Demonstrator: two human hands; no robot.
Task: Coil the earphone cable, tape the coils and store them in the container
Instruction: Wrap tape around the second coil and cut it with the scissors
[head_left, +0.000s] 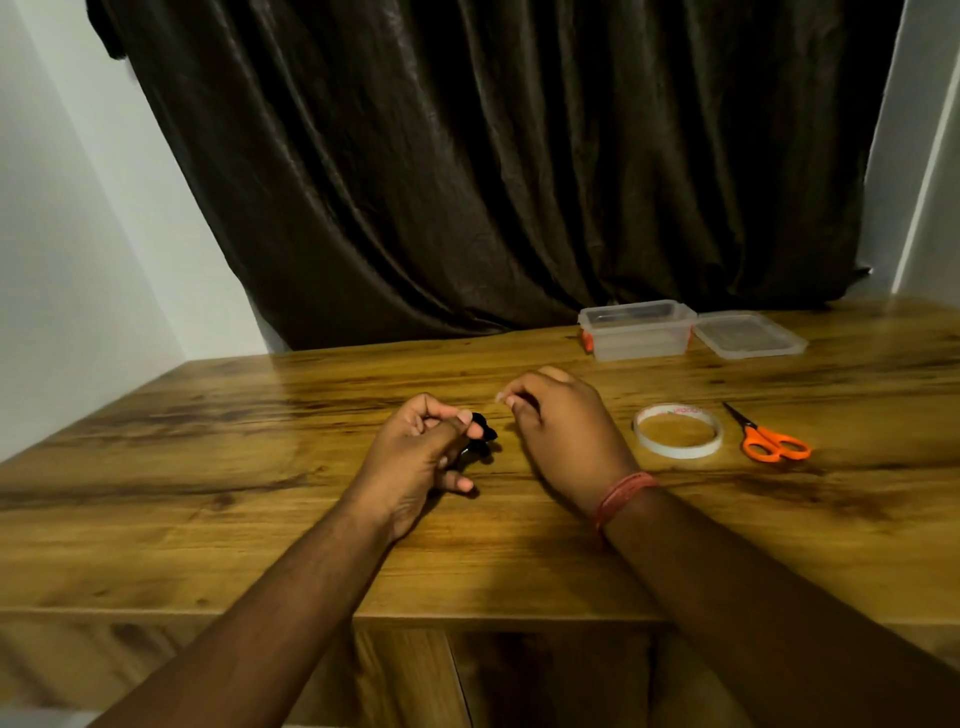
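Observation:
My left hand (415, 452) is closed around a small black earphone bundle (480, 439), which pokes out past the thumb and fingertips just above the wooden table (208, 493). My right hand (561, 421) hovers right beside it, thumb and forefinger pinched together; whether something thin sits between them I cannot tell. A roll of clear tape (678, 431) lies flat to the right of that hand. The clear plastic container (638, 330) stands open at the back of the table.
Orange-handled scissors (769, 439) lie right of the tape. The container's lid (748, 334) rests beside the container. A dark curtain (493, 156) hangs behind the table, and the table's front edge runs just under my forearms.

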